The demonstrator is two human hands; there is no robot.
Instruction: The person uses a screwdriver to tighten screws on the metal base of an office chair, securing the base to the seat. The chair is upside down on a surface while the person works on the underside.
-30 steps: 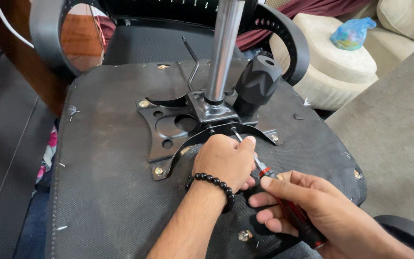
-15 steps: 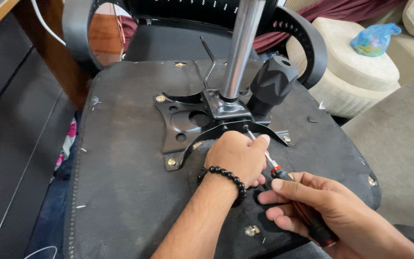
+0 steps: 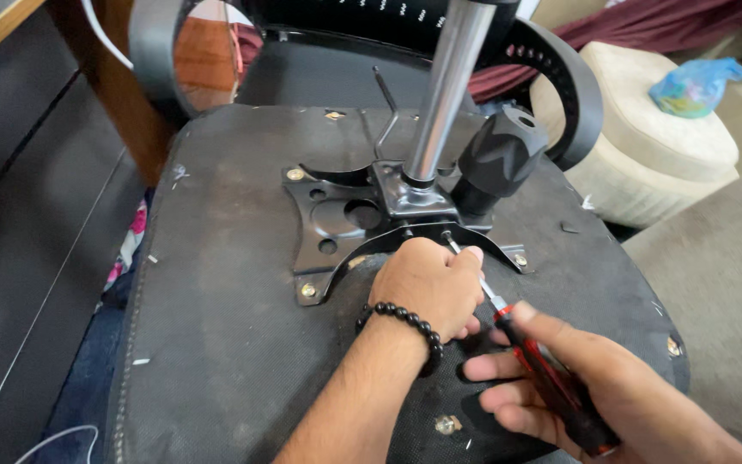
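From the head camera, an office chair lies upside down, the dark fabric underside of its seat [image 3: 216, 326] facing up. A black metal mounting plate [image 3: 337, 228] is fixed to that underside with brass-coloured screws at its corners; one screw [image 3: 307, 290] shows at the near left corner, another [image 3: 520, 259] at the right end. A chrome gas-lift column [image 3: 444, 90] rises from the middle of the plate, and a black faceted adjustment knob [image 3: 495, 163] sits just beside it on the right.

The left hand [image 3: 427, 288], with a black bead bracelet [image 3: 405, 322] at the wrist, rests on the near edge of the plate, its fingers curled closed around the thin metal shaft of a screwdriver [image 3: 551, 378]. The shaft's tip meets the plate just in front of the column base. The right hand [image 3: 594, 391] lies lower right, its fingers wrapped around the screwdriver's red and black handle, thumb laid along the top.

Behind the seat a curved black armrest [image 3: 581, 94] arches, and a cream pouffe [image 3: 654, 137] carries a blue plastic bag [image 3: 697, 86].
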